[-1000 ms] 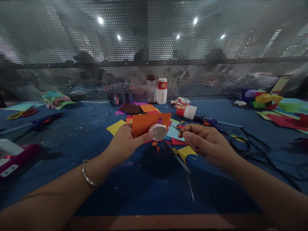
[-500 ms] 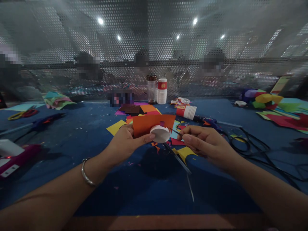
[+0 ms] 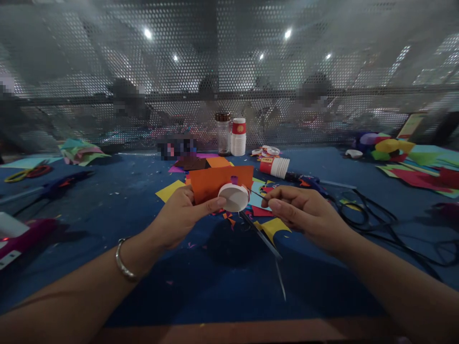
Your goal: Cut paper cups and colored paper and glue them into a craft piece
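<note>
My left hand (image 3: 179, 212) pinches an orange paper sheet (image 3: 211, 180) together with a white round piece (image 3: 234, 198), its thumb on the round piece's edge. A small purple patch (image 3: 234, 179) shows just above the round piece. My right hand (image 3: 299, 210) is closed on a thin dark strip (image 3: 258, 195), whose far end reaches to the right side of the round piece. Below them a clear stick (image 3: 263, 237) slants over the blue table (image 3: 222, 291), near yellow paper (image 3: 275, 229) and coloured scraps.
Stacked paper cups (image 3: 238, 143) and a glass jar (image 3: 224, 137) stand at the back. Tipped cups (image 3: 275, 167) lie before a glue gun (image 3: 310, 182) with looping black cables (image 3: 387, 227). At left are scissors (image 3: 17, 176), another glue gun (image 3: 60, 185) and a power strip (image 3: 27, 239).
The orange sheet and white round piece have shifted slightly left and tilted a little. The whole view has moved slightly. Both hands keep their hold.
</note>
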Motion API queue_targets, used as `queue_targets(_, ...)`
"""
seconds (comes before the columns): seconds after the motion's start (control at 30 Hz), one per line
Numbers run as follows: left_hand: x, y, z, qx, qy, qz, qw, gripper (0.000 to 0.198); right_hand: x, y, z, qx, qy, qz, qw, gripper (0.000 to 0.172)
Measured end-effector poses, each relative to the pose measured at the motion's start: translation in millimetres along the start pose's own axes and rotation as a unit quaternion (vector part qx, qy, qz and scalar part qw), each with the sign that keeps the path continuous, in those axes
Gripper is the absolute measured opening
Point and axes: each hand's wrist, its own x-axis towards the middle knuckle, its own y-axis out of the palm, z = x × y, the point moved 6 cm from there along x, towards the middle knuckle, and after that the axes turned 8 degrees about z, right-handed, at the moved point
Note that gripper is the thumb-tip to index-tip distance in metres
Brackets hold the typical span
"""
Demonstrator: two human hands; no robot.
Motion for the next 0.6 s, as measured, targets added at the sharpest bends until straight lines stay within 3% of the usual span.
queue_targets(0.4,-1.2,10.8,-7.4,0.06,0.023,0.053,0.996,0.029,0.4,1.9,3.8,-0.037,-0.002,0.0,0.999,0.034)
queue_targets(0.6,-4.0,16.9,-13.1,0.081,0.003,0.057,0.995,0.029,0.1,2.5,9.4,-0.069,-0.005,-0.001,0.998,0.034)
